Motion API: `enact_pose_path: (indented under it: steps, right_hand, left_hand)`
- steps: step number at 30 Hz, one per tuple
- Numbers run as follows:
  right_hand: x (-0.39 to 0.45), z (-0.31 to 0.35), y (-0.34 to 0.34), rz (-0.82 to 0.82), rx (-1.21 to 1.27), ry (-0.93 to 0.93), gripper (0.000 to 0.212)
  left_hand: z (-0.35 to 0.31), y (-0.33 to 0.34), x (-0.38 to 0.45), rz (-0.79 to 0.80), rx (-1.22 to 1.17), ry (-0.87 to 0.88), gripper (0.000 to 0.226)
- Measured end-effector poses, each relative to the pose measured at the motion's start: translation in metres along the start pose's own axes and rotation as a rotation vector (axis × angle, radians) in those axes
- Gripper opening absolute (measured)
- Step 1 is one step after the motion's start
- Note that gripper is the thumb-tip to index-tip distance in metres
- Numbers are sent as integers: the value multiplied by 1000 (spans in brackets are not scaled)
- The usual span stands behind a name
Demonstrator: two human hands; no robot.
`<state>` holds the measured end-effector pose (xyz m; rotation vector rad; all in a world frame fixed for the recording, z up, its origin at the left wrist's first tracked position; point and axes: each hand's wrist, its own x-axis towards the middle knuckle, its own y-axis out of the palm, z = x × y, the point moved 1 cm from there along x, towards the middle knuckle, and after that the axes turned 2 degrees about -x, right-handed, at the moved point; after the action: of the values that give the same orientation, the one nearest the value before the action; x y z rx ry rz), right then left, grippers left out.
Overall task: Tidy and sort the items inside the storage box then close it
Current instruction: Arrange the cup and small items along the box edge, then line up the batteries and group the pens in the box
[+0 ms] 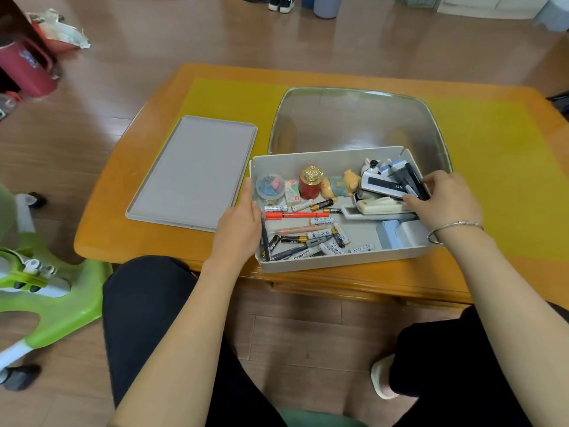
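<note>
Right hand (443, 201) is down in the storage box (338, 260) at its three o'clock end, fingers and thumb curled round a bundle of dark markers (412, 183) lying over a white stapler (385, 186). Left hand (243, 223) sits at the box's nine o'clock wall, fingers fairly straight and pressed flat along the rim, thumb tucked inside by a dark pen (264, 238) standing against that wall.

Inside the box, loose batteries (326, 232) scatter across the six o'clock half, crossed by a red pen (295, 215). Toward twelve o'clock stand a tub of coloured clips (271, 184), a red jar with a gold cap (310, 183) and a bear figurine (340, 184) on its side. A pale blue case (391, 234) fills the five o'clock corner.

Box sits at the near edge of the wooden table (117, 211), its six o'clock wall just short of the lip. Grey lid (194, 171) lies flat at nine o'clock, just beside the box. A clear domed cover (357, 118) rests behind at twelve o'clock, touching the back wall. Yellow mat (492, 167) lies bare out past three o'clock.
</note>
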<state>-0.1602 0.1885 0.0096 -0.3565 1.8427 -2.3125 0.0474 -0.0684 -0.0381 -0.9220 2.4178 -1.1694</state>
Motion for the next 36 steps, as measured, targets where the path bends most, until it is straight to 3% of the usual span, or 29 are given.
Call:
enact_pose_path:
  steps: [5,10,13,18,25,31,36]
  right_hand:
    - [-4,10,4,-42,65,-38,52]
    - [-9,25,7,-58,137,-98,44]
    - [-22,48,9,-83,188,-231,32]
    - [-44,96,32,125,134,-504,13]
    - [-28,128,60,415,-108,-588,20]
    - [-23,137,69,429,-177,-613,17]
    - [-24,142,59,338,49,-569,12]
  left_hand:
    - [-5,6,-4,-33,-11,4,54]
    - [-11,13,-6,-16,-10,0,56]
    - [-11,15,-6,-21,4,-12,56]
    - [-12,16,-7,1,10,-14,57]
    - [-7,11,-9,51,-88,19,56]
    - [-5,9,-9,98,-119,24,56]
    - [-2,9,-10,103,-113,36,57]
